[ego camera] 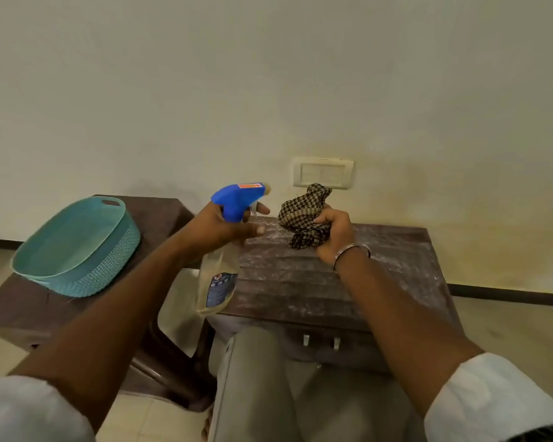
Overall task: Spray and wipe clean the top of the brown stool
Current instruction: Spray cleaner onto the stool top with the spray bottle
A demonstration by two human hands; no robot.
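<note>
Brown stool (316, 282) centre-right of frame, top dusted white, not yet wiped. Left hand (227, 228) wrapped round neck of spray bottle (219, 282), forefinger on trigger, nozzle aimed right over the top, likely ready to spray. Right hand (334, 234) clenched on bunched checked cloth (304, 215), held just above the stool, ready to wipe. Teal basket (74, 247) on second stool (13, 307), left of frame

stool top (316, 282): open from above | teal basket (77, 247): left, apart
</note>
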